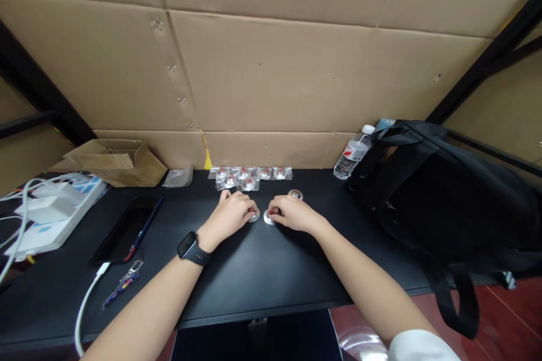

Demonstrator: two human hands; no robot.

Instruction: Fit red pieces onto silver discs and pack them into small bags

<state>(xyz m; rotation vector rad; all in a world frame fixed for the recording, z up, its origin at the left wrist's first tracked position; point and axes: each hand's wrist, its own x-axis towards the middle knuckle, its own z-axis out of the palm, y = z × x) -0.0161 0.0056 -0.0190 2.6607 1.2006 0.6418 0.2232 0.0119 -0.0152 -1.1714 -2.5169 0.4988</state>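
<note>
My left hand (231,214), with a dark watch (192,249) on the wrist, is closed in a pinch at the red middle of a small silver disc (255,217). Just to the right, my right hand (294,213) pinches the red part of a second silver disc (267,218). Both discs are at the tabletop, a small gap apart; the fingers partly cover them. Behind my right hand lies another silver disc (296,194) with a dark centre. Several similar discs in clear plastic packets (248,183) lie in two rows beyond my left hand.
On the black table (237,287), a paper bag (122,163), clear plastic packets (178,177), a power strip (63,220), a phone (127,228) and a keychain (122,285) lie left. A water bottle (353,153) and black backpack (457,203) stand right. Cardboard (271,79) walls the back.
</note>
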